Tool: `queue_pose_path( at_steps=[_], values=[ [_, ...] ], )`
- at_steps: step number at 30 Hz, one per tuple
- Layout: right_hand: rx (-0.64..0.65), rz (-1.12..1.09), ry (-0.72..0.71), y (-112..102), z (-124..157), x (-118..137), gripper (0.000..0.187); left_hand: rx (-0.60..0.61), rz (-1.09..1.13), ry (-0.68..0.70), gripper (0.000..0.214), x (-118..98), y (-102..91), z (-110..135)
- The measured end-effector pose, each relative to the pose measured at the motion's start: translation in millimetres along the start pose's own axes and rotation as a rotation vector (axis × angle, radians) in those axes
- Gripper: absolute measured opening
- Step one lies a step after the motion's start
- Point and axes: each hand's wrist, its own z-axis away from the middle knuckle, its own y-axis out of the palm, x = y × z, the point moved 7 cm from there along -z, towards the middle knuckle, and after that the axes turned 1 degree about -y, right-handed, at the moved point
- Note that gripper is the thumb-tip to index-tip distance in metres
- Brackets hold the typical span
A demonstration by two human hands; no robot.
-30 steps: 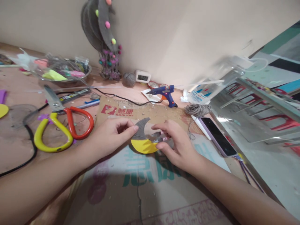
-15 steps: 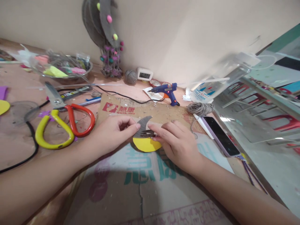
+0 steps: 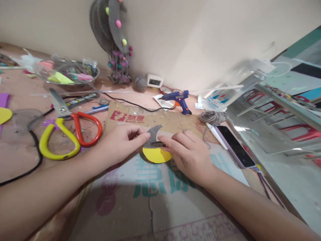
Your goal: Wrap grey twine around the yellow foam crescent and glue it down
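My left hand (image 3: pixel 130 140) pinches the left edge of a small grey crescent (image 3: pixel 154 131) between thumb and fingertips. The crescent has fine lines across it and a pointed upper tip. Below it, a rounded yellow piece (image 3: pixel 156 155) shows against the cardboard; whether the two are joined I cannot tell. My right hand (image 3: pixel 188 150) is closed around thin dark tweezers (image 3: pixel 157 143), whose tips lie over the lower part of the crescent. Its fingers hide the rest of the tool and the right side of both pieces.
Printed cardboard (image 3: pixel 125 201) lies under my hands. Scissors (image 3: pixel 72 134) rest on the left, before a metal bowl (image 3: pixel 96 74) of supplies. A blue glue gun (image 3: pixel 179 97) stands behind, its black cord running left. Grey cord (image 3: pixel 213 117) and a phone (image 3: pixel 235 145) are on the right.
The prongs of the tweezers, spread apart before, now look closed together over the crescent. Both hands stay nearly in place; the view has shifted slightly.
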Motion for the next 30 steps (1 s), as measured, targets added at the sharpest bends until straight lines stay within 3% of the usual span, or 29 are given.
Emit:
queue_pose_path(
  at_steps=[15,22,30],
  values=[
    [-0.003,-0.034,-0.030,1.5,-0.8,0.6,0.026,0.013,-0.009,0.001,0.030,0.1,1.1,0.1],
    [-0.098,-0.231,0.120,-4.0,1.7,-13.9,0.027,0.009,0.030,-0.024,0.028,1.4,-0.9,-1.5],
    [-0.070,-0.458,0.226,-0.9,3.6,-23.7,0.019,0.036,0.096,-0.030,0.032,3.6,0.0,-2.0]
  ],
)
